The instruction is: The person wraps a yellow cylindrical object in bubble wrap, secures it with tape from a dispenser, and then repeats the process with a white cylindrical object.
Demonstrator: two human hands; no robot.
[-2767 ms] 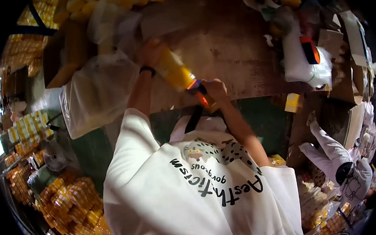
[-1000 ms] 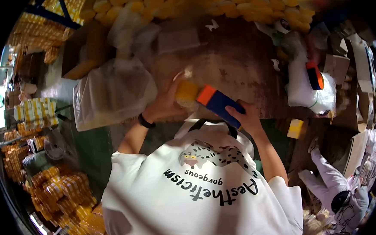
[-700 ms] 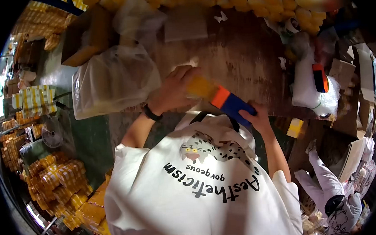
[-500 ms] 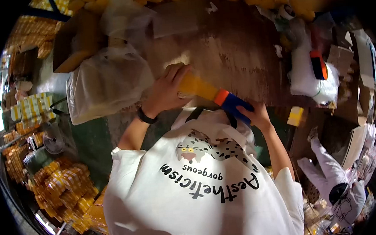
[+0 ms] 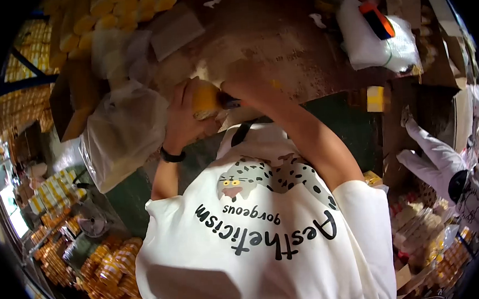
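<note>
My left hand (image 5: 182, 114), with a black band at the wrist, is wrapped round a yellow cylindrical object (image 5: 206, 100) near the front edge of the brown table (image 5: 305, 63). My right hand (image 5: 244, 85) is closed beside its right side, on a small dark tool (image 5: 229, 101) largely hidden by the fingers. The tool's tip is close to the yellow object; whether they touch cannot be told.
A clear plastic bag (image 5: 123, 129) and an open cardboard box (image 5: 75, 102) lie left. White wrapped rolls (image 5: 361, 35) carry an orange and black tool (image 5: 377, 21) at right. Yellow rolls (image 5: 105, 9) line the far left. A person in white (image 5: 443, 164) is at lower right.
My right hand has moved left and up, close to my left hand, with the blue and orange tool now mostly hidden. The view has turned and shifted.
</note>
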